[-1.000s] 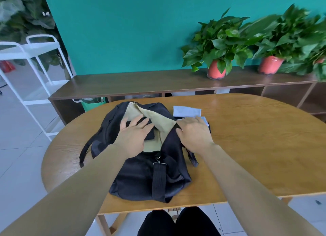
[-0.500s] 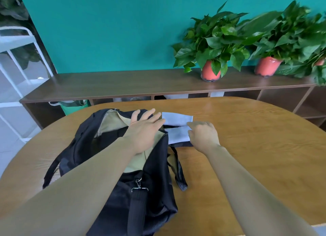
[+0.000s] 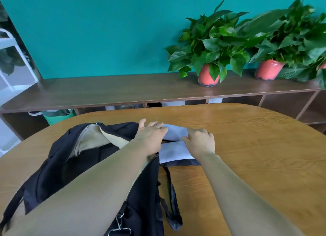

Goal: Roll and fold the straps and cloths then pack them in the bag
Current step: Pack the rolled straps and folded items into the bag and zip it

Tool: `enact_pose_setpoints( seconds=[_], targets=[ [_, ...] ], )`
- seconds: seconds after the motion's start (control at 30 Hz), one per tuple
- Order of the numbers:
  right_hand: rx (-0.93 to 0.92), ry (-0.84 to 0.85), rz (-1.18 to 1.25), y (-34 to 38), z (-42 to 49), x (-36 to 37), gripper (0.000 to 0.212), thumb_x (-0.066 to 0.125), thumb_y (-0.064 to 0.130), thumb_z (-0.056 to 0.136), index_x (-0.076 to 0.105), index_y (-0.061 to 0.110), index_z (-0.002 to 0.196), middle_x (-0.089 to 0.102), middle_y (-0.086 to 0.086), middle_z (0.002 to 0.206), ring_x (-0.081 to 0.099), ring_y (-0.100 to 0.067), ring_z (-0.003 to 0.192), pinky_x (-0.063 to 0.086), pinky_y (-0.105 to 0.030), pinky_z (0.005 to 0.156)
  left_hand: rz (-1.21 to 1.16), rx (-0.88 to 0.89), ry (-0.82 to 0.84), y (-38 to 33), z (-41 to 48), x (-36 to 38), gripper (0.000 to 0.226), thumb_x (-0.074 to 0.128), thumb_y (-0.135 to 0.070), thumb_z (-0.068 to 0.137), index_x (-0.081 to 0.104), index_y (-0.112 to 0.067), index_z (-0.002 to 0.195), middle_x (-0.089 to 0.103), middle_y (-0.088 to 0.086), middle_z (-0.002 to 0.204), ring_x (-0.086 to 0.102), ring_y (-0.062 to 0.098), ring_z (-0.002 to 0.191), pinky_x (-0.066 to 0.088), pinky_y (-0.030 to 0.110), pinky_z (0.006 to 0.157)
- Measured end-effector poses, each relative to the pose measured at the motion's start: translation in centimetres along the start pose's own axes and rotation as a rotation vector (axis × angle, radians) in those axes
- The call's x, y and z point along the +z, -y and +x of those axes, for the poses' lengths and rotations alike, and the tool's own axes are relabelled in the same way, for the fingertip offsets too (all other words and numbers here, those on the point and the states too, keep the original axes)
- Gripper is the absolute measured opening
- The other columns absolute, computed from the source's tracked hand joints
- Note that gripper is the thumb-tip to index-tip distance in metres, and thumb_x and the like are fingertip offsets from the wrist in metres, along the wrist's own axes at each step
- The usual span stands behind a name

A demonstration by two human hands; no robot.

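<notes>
A black bag (image 3: pixel 58 168) with a tan lining (image 3: pixel 90 140) lies open on the wooden table (image 3: pixel 255 156), its mouth facing me. Just right of it lie two folded pale-blue cloths, a far cloth (image 3: pixel 176 132) and a near cloth (image 3: pixel 173 152), over a dark folded piece (image 3: pixel 180 163). My left hand (image 3: pixel 150 136) reaches over the bag's edge, its straight fingers on the left end of the far cloth. My right hand (image 3: pixel 200 141) rests on the right ends of both cloths, fingers slightly bent. A black strap (image 3: pixel 172 198) trails from the bag toward me.
A long dark wooden shelf unit (image 3: pixel 123 93) runs behind the table, carrying two potted plants in red pots (image 3: pixel 208 75) (image 3: pixel 268 72). A green bin (image 3: pixel 56 115) sits below it at left. A white rack (image 3: pixel 10 63) stands at far left.
Both hands left the bag's opening and moved right and away to the pale-blue cloths. My view shifted right and closer, so the bag now sits lower left.
</notes>
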State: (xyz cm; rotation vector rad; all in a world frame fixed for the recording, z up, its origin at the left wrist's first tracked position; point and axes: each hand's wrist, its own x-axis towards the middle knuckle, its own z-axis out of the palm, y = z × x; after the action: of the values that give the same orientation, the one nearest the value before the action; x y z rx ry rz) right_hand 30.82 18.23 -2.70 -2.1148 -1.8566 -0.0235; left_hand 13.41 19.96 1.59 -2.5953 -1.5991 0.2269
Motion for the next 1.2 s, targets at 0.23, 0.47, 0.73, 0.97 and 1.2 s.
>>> enact_pose_setpoints(
  seconds=[0.23,0.47,0.73,0.97,1.2],
  targets=[
    [0.061,0.080,-0.005,-1.0,0.9,1.1,0.025,0.047,0.041,0.090,0.061,0.020,0.095,0.056,0.001,0.079,0.046,-0.022,0.104,0.031,-0.033,0.084,0.012,-0.085,0.028,0.1,2.3,1.6,0.048,0.046,0.000,0.083,0.043,-0.020,0.126,0.057,-0.001,0.112,0.054,0.023,0.091,0.021,0.037,0.103],
    [0.056,0.065,-0.026,-0.8,0.5,1.0,0.025,0.047,0.039,0.091,0.062,0.019,0.096,0.061,0.000,0.085,0.047,-0.022,0.102,0.032,-0.034,0.086,0.129,-0.059,-0.064,-0.1,2.6,0.9,0.028,0.045,0.006,0.081,0.050,-0.022,0.082,0.039,-0.004,0.064,0.036,0.017,0.060,0.027,0.028,0.076],
    [0.229,0.139,0.172,-0.3,0.6,0.3,0.023,0.047,0.031,0.089,0.043,0.023,0.067,0.057,0.002,0.078,0.048,-0.023,0.100,0.034,-0.040,0.095,-0.266,-0.231,-0.023,-0.3,2.7,1.8,0.033,0.040,0.001,0.090,0.050,-0.014,0.118,0.061,0.007,0.100,0.056,0.028,0.091,0.039,0.034,0.079],
    [0.421,0.124,0.388,0.8,1.1,0.2,0.021,0.051,0.012,0.082,0.062,0.020,0.099,0.058,0.002,0.084,0.041,-0.021,0.116,0.025,-0.038,0.085,-0.356,-0.244,-0.101,0.0,3.0,3.4,0.036,0.042,-0.002,0.092,0.054,-0.015,0.124,0.056,0.006,0.124,0.052,0.027,0.111,0.029,0.032,0.087],
    [0.394,0.027,0.671,1.7,1.4,-2.5,0.044,0.057,0.010,0.080,0.055,0.024,0.122,0.058,0.010,0.066,0.060,-0.017,0.078,0.035,-0.039,0.101,-0.563,-0.263,-0.170,0.3,2.3,2.0,0.041,0.042,-0.004,0.096,0.052,-0.018,0.134,0.045,0.005,0.142,0.045,0.028,0.126,0.031,0.036,0.105]
  ],
)
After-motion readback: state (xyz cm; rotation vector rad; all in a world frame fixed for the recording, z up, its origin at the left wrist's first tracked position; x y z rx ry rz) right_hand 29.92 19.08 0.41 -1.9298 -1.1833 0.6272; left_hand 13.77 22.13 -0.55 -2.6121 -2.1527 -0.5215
